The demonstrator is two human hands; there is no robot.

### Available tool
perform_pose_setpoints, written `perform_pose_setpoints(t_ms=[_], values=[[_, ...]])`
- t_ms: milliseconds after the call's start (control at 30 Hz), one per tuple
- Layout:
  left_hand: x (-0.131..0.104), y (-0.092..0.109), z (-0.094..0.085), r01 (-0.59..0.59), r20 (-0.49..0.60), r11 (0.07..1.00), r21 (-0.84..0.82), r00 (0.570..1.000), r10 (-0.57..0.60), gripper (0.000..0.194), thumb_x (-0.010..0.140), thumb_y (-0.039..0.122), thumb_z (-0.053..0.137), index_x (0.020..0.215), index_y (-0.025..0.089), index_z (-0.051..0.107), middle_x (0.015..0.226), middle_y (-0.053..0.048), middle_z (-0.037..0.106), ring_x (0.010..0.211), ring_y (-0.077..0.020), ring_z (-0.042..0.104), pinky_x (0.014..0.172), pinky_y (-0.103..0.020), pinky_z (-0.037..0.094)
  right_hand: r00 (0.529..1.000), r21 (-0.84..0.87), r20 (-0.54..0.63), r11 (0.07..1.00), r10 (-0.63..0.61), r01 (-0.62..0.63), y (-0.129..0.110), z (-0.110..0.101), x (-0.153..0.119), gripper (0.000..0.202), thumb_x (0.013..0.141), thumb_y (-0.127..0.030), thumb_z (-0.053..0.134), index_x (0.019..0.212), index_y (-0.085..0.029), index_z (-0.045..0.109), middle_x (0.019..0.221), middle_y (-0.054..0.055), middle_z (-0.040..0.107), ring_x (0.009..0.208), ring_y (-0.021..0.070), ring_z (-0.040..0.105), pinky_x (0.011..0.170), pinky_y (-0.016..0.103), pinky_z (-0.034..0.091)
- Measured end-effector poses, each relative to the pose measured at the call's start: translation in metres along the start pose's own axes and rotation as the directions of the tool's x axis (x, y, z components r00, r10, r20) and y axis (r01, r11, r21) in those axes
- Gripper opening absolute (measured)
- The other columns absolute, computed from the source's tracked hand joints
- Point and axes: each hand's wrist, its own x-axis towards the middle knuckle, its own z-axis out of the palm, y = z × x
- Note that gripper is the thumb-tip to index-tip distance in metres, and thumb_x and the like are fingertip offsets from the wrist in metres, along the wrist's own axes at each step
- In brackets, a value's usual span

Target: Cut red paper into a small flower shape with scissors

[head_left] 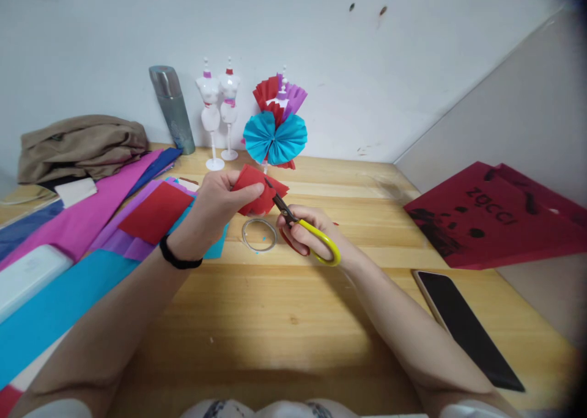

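A phone (468,326) lies toward the right edge of the counter (293,320), and coloured sheets (68,289) run along its left side. Near the middle is a thin ring (259,250). Just beyond, the left hand (217,198) pinches red paper (250,177) above the counter; the right hand (316,217) grips scissors (287,214), blades at that paper, though whether they bite in is hard to tell. By the far edge stand a bottle (174,112) and two white mannequins (210,118).
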Motion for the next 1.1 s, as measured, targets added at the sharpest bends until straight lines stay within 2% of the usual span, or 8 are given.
perform_pose_setpoints(t_ms=[300, 500, 700, 1100], values=[[0.0, -0.004, -0.001, 0.014, -0.013, 0.999, -0.034, 1.0, -0.014, 0.018, 0.082, 0.035, 0.086, 0.084, 0.017, 0.091, 0.087, -0.01, 0.088, 0.065, -0.0161, 0.069, 0.059, -0.025, 0.056, 1.0, 0.009, -0.01, 1.0, -0.002, 0.002, 0.003, 0.0, 0.0, 0.055, 0.095, -0.076, 0.077, 0.099, -0.022, 0.065, 0.057, -0.011, 0.048, 0.041, 0.0071, 0.036, 0.042, 0.023, 0.026], [-0.003, 0.001, 0.003, 0.032, -0.034, 0.999, -0.014, 0.999, -0.033, 0.019, 0.083, 0.034, 0.083, 0.082, 0.015, 0.089, 0.101, -0.015, 0.09, 0.073, -0.0197, 0.074, 0.062, -0.027, 0.057, 1.0, -0.018, -0.019, 1.0, 0.013, -0.013, 0.004, -0.002, 0.0, 0.056, 0.095, -0.077, 0.075, 0.098, -0.022, 0.064, 0.053, -0.011, 0.046, 0.038, 0.0075, 0.034, 0.04, 0.023, 0.024], [0.0, 0.0, 0.004, 0.011, -0.046, 0.999, -0.043, 0.999, -0.013, 0.017, 0.079, 0.032, 0.084, 0.075, 0.016, 0.086, 0.083, -0.011, 0.086, 0.063, -0.016, 0.068, 0.058, -0.026, 0.055, 1.0, -0.023, -0.022, 1.0, -0.01, 0.01, 0.007, -0.002, 0.001, 0.058, 0.095, -0.078, 0.074, 0.099, -0.021, 0.064, 0.053, -0.011, 0.046, 0.038, 0.0073, 0.036, 0.039, 0.022, 0.025], [0.001, -0.009, -0.003, 0.019, -0.022, 0.999, -0.038, 1.0, -0.02, 0.021, 0.084, 0.036, 0.087, 0.077, 0.016, 0.087, 0.089, -0.012, 0.088, 0.067, -0.0183, 0.072, 0.061, -0.028, 0.059, 0.999, -0.029, -0.021, 0.999, -0.024, 0.023, 0.009, -0.004, -0.001, 0.053, 0.098, -0.074, 0.074, 0.101, -0.021, 0.065, 0.056, -0.011, 0.047, 0.039, 0.0069, 0.037, 0.04, 0.022, 0.024]])
